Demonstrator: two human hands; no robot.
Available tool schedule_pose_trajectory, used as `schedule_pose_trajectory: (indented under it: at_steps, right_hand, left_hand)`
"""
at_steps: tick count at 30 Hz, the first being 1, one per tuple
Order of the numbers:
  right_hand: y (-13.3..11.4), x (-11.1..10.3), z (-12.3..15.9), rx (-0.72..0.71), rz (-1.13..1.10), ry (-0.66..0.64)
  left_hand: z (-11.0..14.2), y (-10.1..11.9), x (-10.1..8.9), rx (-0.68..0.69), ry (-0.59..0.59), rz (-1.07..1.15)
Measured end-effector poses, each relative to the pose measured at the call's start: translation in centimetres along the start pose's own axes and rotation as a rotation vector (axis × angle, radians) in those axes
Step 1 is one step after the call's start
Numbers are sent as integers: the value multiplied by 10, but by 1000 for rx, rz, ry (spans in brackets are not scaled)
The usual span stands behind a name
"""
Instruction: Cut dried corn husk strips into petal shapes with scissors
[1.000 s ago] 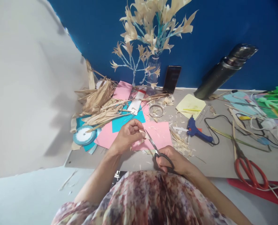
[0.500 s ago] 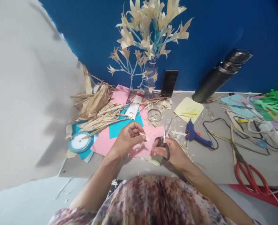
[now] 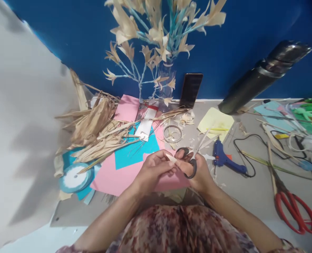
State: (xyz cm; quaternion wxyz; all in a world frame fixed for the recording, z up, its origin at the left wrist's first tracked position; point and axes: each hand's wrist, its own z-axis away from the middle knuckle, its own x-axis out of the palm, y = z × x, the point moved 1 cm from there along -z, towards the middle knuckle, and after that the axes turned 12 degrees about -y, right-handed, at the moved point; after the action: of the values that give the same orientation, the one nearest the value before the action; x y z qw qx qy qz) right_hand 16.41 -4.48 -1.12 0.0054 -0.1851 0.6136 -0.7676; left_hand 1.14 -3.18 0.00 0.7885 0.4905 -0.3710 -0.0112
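Observation:
Between the fingertips of my left hand [image 3: 156, 168] is a small cream piece of dried husk [image 3: 171, 158], its pointed end up. My right hand [image 3: 195, 168] has black-handled scissors [image 3: 193, 163] hooked on its fingers, the blades spread and aimed up and away. The thumb and fingertip of my right hand also touch the husk piece, so both hands meet at it. Below them lies a pink sheet [image 3: 114, 177], partly hidden by my hands and wrists.
Dried husks [image 3: 92, 123] heap at the left beside a blue ribbon spool [image 3: 75, 177]. Husk flowers [image 3: 148, 52] stand at the back near a phone [image 3: 191, 90] and a black flask [image 3: 261, 79]. On the right lie a blue glue gun [image 3: 228, 160] and red-handled scissors [image 3: 293, 207].
The scissors have left the husk piece and turned upward in my right hand. My right hand has moved left to meet my left hand at the piece. The view has shifted closer.

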Motion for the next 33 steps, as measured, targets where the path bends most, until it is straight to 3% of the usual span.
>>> schedule_pose_trajectory:
  at_steps: [9,14,23,28,30,33]
  right_hand:
    - [3,-4,-1,45,-81,-168]
    - [5,-11,-4,55,-48,-58]
    - [10,-7,-5,169,-133,-84]
    - [13,-11,-7,110,-116,-86]
    - [11,-11,-7,114,-54,-157]
    - [5,-7,-5,120,62,-377]
  left_hand:
    - [-2,2,-4,-55,121,-112]
    - [-6,0,-11,-84,188,-29]
    - [-7,-3,-4,-100,88,-38]
    - [-6,8,-7,-9,205,173]
    - [-5,11,-10,30,253,208]
    - [-4,14,-13,65,265,200]
